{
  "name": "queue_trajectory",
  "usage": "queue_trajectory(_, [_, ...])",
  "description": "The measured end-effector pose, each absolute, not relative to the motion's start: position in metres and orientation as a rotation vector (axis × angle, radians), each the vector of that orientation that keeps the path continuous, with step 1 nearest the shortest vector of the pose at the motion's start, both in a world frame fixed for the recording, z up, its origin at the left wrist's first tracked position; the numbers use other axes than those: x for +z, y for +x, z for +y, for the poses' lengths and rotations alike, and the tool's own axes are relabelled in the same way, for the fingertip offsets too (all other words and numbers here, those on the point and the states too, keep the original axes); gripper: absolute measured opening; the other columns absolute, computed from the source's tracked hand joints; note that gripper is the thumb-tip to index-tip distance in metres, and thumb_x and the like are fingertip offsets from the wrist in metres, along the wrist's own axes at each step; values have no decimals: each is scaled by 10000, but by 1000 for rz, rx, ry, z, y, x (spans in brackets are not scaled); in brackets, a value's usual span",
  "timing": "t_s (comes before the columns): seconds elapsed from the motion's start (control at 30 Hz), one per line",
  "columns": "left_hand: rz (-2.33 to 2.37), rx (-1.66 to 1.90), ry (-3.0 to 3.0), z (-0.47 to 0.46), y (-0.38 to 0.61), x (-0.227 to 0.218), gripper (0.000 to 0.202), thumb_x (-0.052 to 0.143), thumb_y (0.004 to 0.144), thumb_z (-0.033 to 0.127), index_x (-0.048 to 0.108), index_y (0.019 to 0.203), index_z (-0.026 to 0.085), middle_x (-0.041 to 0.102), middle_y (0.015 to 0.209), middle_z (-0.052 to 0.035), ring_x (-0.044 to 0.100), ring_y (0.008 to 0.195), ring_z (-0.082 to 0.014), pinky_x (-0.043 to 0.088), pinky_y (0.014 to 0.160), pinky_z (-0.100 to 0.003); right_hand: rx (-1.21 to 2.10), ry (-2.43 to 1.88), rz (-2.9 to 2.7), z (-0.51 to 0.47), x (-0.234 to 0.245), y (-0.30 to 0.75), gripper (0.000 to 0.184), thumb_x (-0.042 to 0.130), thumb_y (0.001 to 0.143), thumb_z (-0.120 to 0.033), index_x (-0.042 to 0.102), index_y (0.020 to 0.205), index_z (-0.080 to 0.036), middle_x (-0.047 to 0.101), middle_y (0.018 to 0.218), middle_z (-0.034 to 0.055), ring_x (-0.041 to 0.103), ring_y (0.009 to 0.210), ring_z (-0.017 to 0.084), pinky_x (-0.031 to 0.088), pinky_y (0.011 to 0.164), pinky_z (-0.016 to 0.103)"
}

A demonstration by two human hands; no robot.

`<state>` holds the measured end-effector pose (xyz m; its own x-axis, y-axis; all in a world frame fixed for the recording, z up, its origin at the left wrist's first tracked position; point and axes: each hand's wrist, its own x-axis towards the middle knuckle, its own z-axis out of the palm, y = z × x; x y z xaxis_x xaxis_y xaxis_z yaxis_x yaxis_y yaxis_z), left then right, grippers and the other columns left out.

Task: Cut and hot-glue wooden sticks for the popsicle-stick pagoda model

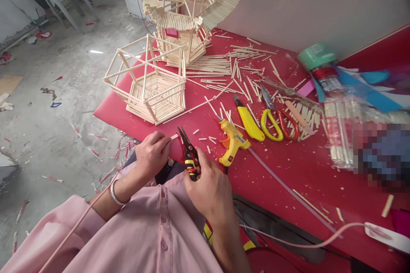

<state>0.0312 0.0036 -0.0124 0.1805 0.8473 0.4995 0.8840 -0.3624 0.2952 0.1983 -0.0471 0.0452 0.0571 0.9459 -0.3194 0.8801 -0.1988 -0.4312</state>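
My left hand (153, 152) pinches a short thin wooden stick (174, 136) at the near edge of the red table (288, 166). My right hand (209, 187) grips black snips with yellow and red handles (189, 153), their open blades pointing at the stick's end. Both hands are closed around what they hold. A silver bangle (115, 194) sits on my left wrist, and pink sleeves cover my arms.
A yellow glue gun (232, 140), a yellow utility knife (248, 120), and yellow and red scissors (276, 121) lie just beyond my hands. A hexagonal stick frame (149, 81) and a tall stick tower (187, 13) stand at the table's far left. Loose sticks are scattered about.
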Motion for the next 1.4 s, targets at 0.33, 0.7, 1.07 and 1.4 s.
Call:
queue_trajectory(0.33, [-1657,-998,-2393,4,29,-16,175,578,906,195,730,820,201,678,773,-19,615,683,-114,431,591,-223,817,-2198,-1900,-47,45,198,643,572,820,-288,444,1440,-174,675,1131,152,653,1030,307,488,856,386])
queue_trajectory(0.7, [-1633,-911,-2426,5,29,-13,185,547,924,204,713,844,200,654,779,-40,553,711,-157,433,667,-277,802,-2200,-1888,-48,45,197,648,583,807,-265,454,1435,-169,680,1130,160,657,1041,317,506,863,398])
queue_trajectory(1.07, [-1899,-1422,-2420,9,22,-3,178,564,922,240,708,829,192,653,795,-25,591,698,-132,457,641,-262,1005,-1835,-1705,-70,42,212,652,558,822,-291,414,1448,-179,597,1357,117,585,1234,255,497,1004,361])
queue_trajectory(1.4, [-1605,-1754,-2450,7,27,25,119,572,912,161,684,880,185,631,796,-28,603,693,-111,506,616,-217,1183,-1736,-1551,-77,45,187,706,589,761,-197,412,1444,-192,519,1441,104,483,1334,257,386,1122,427])
